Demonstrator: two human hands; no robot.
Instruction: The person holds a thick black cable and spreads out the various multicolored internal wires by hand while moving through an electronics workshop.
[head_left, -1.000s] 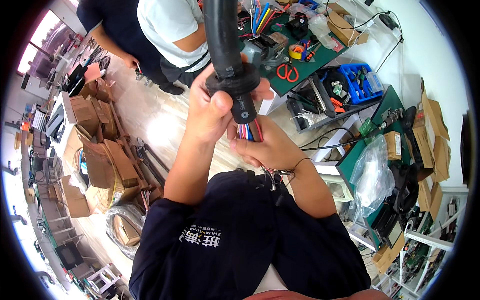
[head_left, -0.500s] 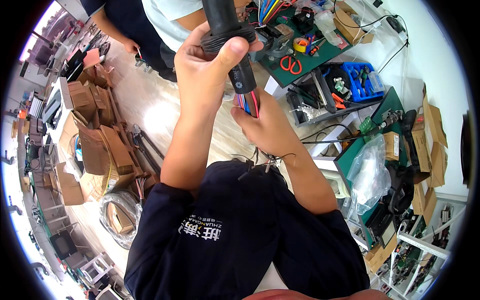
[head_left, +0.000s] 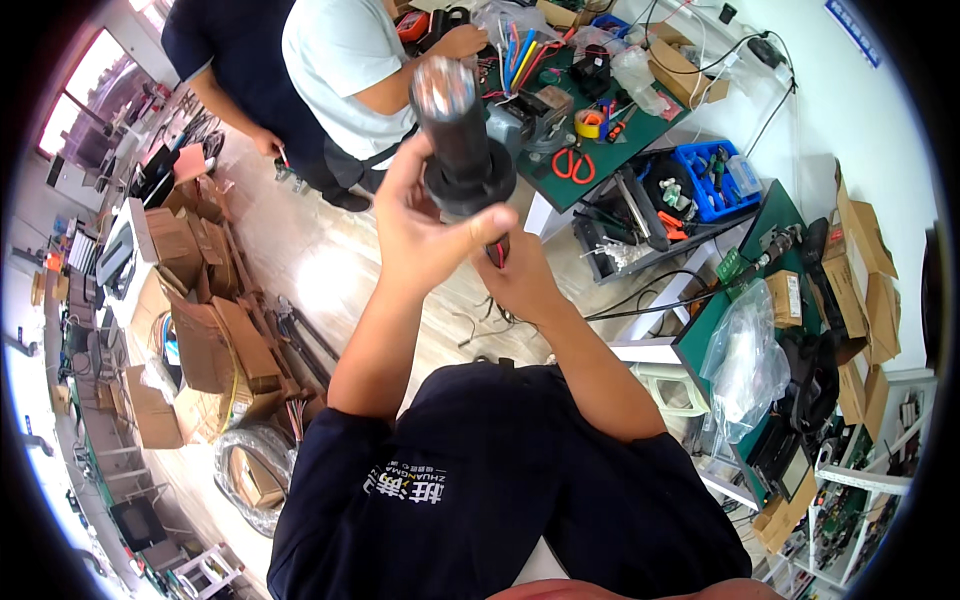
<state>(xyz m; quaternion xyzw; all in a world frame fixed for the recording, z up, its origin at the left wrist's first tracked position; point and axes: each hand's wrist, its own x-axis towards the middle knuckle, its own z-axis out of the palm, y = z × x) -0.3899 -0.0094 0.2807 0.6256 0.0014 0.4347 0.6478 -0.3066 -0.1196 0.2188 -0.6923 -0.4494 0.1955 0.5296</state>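
Up in front of me I hold a black cylindrical cable connector (head_left: pixel 460 145) with a wide ribbed collar. Its far end is tilted toward view, showing a shiny, partly blurred face. My left hand (head_left: pixel 425 235) is wrapped round the connector below the collar, thumb across the near side. Just below and to the right, my right hand (head_left: pixel 522 275) is closed round the wires (head_left: pixel 498 250) at the tail, where a bit of red shows. Most of the wires are hidden by the fingers. Loose thin leads (head_left: pixel 490 318) dangle beneath the right hand.
Two people stand ahead, one in a white shirt (head_left: pixel 335 80) at a green bench (head_left: pixel 560 185) with orange-handled scissors (head_left: pixel 573 166) and colored wires (head_left: pixel 520 60). A grey tool tray (head_left: pixel 600 262) and blue bin (head_left: pixel 715 205) sit right. Opened cartons (head_left: pixel 215 340) line the left.
The connector has tipped so its far end now faces me, and it sits lower in view. Both hands have shifted down slightly, and the wires are less exposed.
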